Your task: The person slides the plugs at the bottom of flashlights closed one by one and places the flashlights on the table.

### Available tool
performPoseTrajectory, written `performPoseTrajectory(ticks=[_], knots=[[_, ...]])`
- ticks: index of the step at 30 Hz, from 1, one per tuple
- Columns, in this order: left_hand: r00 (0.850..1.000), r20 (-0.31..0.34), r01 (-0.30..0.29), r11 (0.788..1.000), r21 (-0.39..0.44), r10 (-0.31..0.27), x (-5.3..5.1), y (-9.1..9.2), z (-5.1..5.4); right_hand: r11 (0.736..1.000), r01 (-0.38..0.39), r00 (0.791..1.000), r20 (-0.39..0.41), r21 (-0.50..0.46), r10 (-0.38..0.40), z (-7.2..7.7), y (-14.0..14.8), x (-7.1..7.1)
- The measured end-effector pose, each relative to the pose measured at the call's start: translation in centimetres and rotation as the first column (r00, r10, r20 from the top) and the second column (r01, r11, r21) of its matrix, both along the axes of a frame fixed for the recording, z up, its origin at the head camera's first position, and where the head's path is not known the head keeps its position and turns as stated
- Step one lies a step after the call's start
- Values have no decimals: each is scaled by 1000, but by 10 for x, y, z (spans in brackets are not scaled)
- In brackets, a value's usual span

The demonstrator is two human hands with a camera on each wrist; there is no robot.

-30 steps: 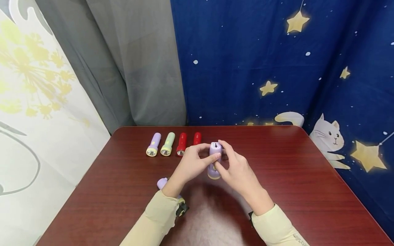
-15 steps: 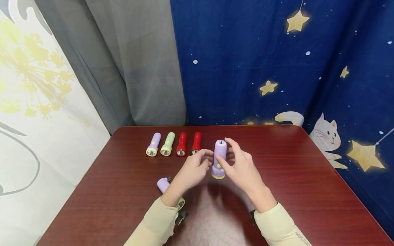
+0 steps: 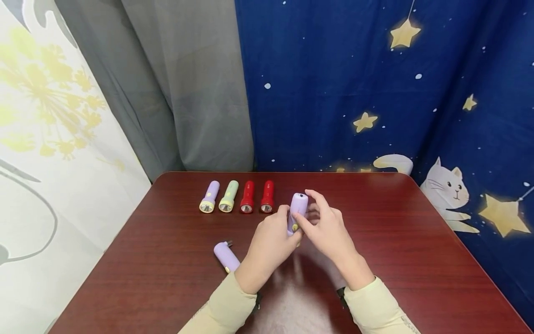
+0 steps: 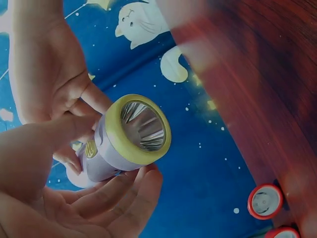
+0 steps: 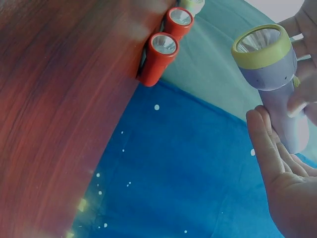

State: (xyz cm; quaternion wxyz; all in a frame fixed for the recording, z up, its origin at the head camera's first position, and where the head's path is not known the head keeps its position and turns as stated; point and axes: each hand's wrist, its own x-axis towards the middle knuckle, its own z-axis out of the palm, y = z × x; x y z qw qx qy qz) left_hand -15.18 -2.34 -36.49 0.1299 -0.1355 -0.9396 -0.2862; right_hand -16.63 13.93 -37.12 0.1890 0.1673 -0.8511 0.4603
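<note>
Both my hands hold a lavender flashlight (image 3: 299, 206) above the table, its tail end up and its yellow-rimmed lens down. My left hand (image 3: 271, 243) grips the lower part, near the lens head. On the upper body, my right hand (image 3: 327, 229) pinches with its thumb on the near side and fingers behind. The left wrist view shows the reflector inside the yellow rim (image 4: 163, 134) and a yellow switch (image 4: 90, 148) on the body. By my left forearm lies a second lavender flashlight (image 3: 226, 256), with dark prongs (image 3: 229, 243) sticking out of its tail; its lens end is hidden.
Along the back of the brown table (image 3: 375, 260) several flashlights lie in a row: a lavender one (image 3: 210, 196), a green one (image 3: 228, 196) and two red ones, the left red flashlight (image 3: 247, 196) and the right red flashlight (image 3: 267, 196). Curtains (image 3: 317, 93) hang behind.
My left hand first pinched the flashlight's upper body, then came off it, and now grips its lower part. The right hand has shifted slightly right and keeps its hold.
</note>
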Motion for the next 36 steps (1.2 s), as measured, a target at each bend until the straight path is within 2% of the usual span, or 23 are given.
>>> performPoseTrajectory(ticks=[7, 13, 26, 32, 36], knots=[[1000, -29, -6, 1000, -15, 5, -1, 1, 0, 1000, -2, 999, 41, -3, 2, -2, 1, 0], [1000, -4, -14, 1000, 5, 14, -2, 0, 2, 1000, -8, 997, 83, -1, 8, -1, 2, -1], [999, 11, -37, 999, 8, 37, -11, 1, 9, 1000, 7, 996, 86, 30, -9, -2, 5, -2], [999, 14, -44, 999, 18, 44, -21, 2, 14, 999, -10, 994, 109, 44, 5, -5, 5, -3], [998, 32, -63, 998, 10, 63, -37, 2, 22, 998, -23, 988, 155, 56, 14, -8, 4, -3]])
